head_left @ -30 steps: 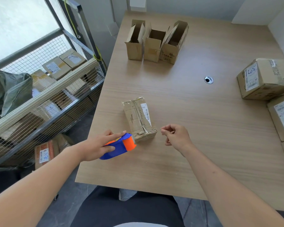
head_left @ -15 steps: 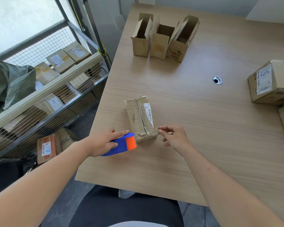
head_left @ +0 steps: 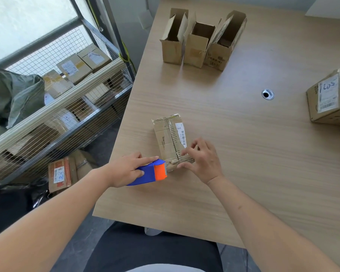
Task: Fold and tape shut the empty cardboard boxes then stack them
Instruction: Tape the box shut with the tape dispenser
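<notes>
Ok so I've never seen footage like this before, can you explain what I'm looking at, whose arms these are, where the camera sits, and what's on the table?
There is no robot here. The camera is worn on a person's head and looks forward and down, so the two bare arms reaching in from the bottom are that person's own. The left hand grips a blue and orange tape dispenser, its orange end against the near end of a small closed box lying flat on the wooden table. The right hand rests on that same end of the box, fingers bent over it. At the far side stand three open boxes in a row, flaps up. A labelled box sits at the right edge. Left of the table, a wire cart holds more parcels.
</notes>
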